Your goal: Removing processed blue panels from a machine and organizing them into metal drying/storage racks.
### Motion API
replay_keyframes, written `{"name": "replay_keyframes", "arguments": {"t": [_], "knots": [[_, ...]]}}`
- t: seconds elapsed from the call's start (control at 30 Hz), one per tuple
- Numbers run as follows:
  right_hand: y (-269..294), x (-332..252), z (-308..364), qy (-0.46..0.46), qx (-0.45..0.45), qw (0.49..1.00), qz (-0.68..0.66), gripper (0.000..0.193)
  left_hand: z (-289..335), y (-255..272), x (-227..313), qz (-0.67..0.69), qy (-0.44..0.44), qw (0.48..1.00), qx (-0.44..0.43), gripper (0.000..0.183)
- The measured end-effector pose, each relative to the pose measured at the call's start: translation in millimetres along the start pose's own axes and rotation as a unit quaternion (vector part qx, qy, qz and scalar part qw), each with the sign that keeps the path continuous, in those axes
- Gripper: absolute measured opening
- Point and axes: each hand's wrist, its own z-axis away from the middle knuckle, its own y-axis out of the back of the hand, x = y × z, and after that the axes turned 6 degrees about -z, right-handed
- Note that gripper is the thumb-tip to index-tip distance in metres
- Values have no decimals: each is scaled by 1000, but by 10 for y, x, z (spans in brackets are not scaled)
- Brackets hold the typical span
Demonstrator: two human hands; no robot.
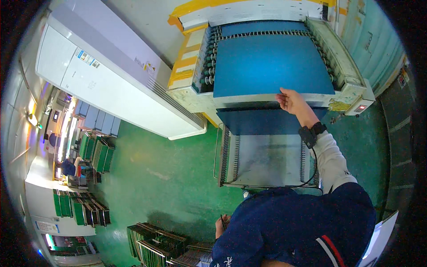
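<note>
A wide blue panel [271, 64] lies flat on the rollers of a conveyor machine [351, 82]. At the panel's front edge is my right hand [291, 102], its fingers loosely bent and apart, with nothing visibly held. Whether the fingertips touch the panel I cannot tell. Below that edge a second, dark blue panel [262, 121] stands tilted at the back of a slotted rack [267, 153]. My left hand [220, 226] is low beside my body, partly hidden by my clothing, closed around a thin dark thing that is too small to name.
A tall white cabinet unit [111, 84] stands left of the conveyor. Racks of green panels [153, 244] stand on the green floor [147, 164] at the lower left, with more racks [98, 153] farther off. A person [69, 167] is at the far left. A cable [316, 167] hangs from my right wrist.
</note>
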Motion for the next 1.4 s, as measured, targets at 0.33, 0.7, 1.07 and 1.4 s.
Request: {"name": "replay_keyframes", "arguments": {"t": [0.33, 0.7, 1.07, 1.4], "knots": [[-61, 74, 81, 37, -51, 997, 39, 34, -500, 371, -444, -8, 74, 997, 29, 34], [-266, 607, 377, 421, 22, 637, 645, 14, -450, 413, -501, 23, 66, 997, 16, 37], [-283, 793, 332, 425, 4, 526, 737, 12, -182, 167, -194, -29, 44, 998, 30, 37], [-132, 776, 2, 237, 28, 482, 843, 15, -345, 239, -454, 12, 93, 994, 64, 34]]}}
